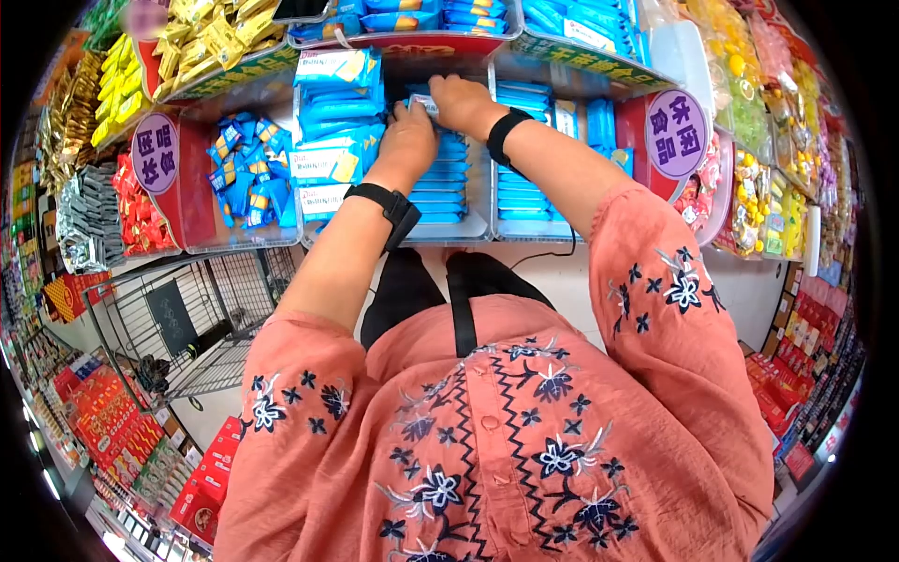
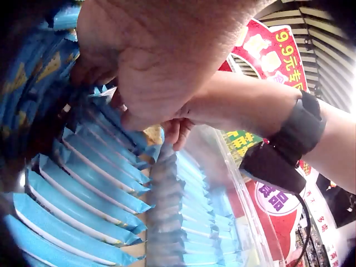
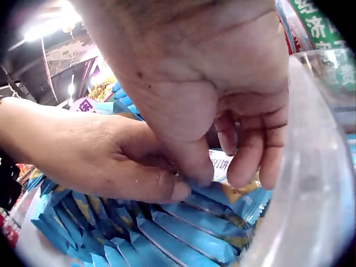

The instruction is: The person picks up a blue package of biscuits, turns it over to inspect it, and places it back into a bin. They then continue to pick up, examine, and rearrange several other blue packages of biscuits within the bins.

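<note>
Both hands reach into a bin of blue wrapped cracker packets (image 1: 448, 187) stacked in a row. My right hand (image 1: 466, 105) pinches a blue cracker packet (image 3: 247, 196) with a white label between thumb and fingers. Close beside it, my left hand (image 1: 409, 148) grips the left end of the same packet, its thumb along the wrapper in the right wrist view. The packet sits over the back of the row, largely covered by the hands. Rows of upright packets (image 2: 83, 183) fill the near part of the bin in the left wrist view.
Clear plastic dividers (image 3: 303, 167) flank the bin. Taller blue packet piles (image 1: 332, 140) stand to the left, with small blue packets (image 1: 251, 169) beyond. More blue packets (image 1: 523, 192) lie in the right bin. A wire shopping cart (image 1: 187, 318) stands at lower left.
</note>
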`<state>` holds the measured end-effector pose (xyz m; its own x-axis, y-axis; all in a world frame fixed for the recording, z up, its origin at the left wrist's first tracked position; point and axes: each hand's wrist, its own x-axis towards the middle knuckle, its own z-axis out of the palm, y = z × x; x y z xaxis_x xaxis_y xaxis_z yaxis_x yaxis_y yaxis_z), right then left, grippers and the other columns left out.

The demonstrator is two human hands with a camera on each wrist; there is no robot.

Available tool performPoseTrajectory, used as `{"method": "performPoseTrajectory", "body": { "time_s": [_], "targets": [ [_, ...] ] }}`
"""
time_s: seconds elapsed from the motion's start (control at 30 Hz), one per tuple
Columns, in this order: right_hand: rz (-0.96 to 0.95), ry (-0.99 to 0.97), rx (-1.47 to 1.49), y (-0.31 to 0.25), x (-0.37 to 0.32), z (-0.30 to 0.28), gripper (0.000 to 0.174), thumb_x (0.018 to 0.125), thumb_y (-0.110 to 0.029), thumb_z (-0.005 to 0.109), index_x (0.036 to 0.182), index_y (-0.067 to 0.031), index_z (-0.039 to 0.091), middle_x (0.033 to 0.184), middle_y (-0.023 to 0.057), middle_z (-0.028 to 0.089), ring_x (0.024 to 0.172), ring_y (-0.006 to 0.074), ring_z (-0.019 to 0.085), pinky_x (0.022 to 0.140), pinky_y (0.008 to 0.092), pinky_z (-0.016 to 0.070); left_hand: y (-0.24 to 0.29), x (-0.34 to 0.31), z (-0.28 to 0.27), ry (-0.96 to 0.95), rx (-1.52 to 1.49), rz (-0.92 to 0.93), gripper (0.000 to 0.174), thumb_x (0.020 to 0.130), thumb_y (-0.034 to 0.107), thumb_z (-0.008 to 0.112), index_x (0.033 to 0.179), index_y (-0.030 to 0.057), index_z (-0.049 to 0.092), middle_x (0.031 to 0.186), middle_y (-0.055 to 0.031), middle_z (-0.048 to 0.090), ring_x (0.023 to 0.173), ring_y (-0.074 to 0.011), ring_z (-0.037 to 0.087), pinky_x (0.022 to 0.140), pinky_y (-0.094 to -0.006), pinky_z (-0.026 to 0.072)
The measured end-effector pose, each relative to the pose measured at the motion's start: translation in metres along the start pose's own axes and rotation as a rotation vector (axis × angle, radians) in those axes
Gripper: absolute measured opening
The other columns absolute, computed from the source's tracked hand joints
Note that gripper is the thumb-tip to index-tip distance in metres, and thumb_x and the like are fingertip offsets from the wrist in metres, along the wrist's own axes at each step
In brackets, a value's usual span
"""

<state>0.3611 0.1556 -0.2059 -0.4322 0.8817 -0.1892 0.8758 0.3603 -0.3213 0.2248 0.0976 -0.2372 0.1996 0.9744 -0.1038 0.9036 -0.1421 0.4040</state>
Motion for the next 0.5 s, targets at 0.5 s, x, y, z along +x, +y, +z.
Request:
{"method": "performPoseTrajectory", "body": {
  "time_s": [0.5],
  "targets": [
    [-0.065,0.08,0.001,-0.001,-0.005,-0.036,0.02,0.083,-0.014,0.06,0.094,-0.0015,0.071,0.098,0.0208,0.07,0.094,0.0371,0.068,0.079,0.0468,0.0546,-0.003,0.004,-0.007,0.115,-0.318,-0.038,0.052,0.088,0.012,0.058,0.132,-0.008,0.039,0.129,-0.0351,0.047,0.117,-0.051,0.05,0.101,-0.0505,0.0439]
  ]
}}
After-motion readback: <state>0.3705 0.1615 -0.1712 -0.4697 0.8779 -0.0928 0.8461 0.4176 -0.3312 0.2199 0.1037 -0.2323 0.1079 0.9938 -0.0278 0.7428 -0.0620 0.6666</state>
